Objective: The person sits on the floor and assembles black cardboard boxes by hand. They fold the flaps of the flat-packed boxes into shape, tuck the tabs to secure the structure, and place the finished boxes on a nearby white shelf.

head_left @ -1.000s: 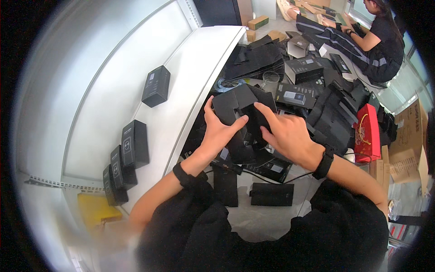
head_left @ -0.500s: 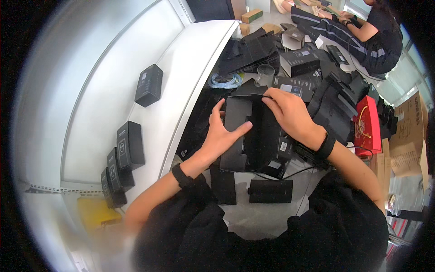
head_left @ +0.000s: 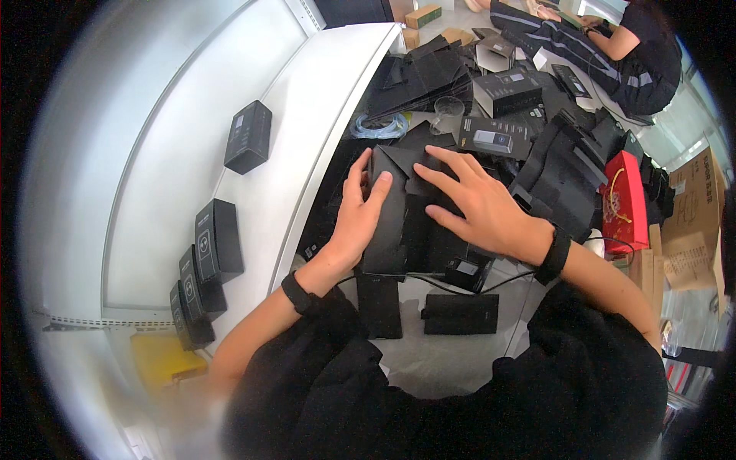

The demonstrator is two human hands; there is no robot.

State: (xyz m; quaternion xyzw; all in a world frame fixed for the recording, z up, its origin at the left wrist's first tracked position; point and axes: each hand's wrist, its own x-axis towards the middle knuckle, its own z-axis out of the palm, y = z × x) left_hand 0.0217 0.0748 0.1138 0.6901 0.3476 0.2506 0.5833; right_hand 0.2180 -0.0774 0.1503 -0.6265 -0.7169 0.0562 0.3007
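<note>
Box (head_left: 406,222) half-folded, flaps at 12 o'clock unclosed. Left hand (head_left: 359,218) grips its side; right hand (head_left: 479,207) spread flat on top. Four done boxes (head_left: 218,241) on desk (head_left: 307,115), 9 o'clock.

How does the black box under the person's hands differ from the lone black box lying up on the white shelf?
The box in hand is unfinished, flaps open, with the left hand and right hand pressing on it; the shelf box is closed and untouched. The first lies among black cardboard clutter; the second lies apart on the white shelf. Both are black cardboard.
</note>
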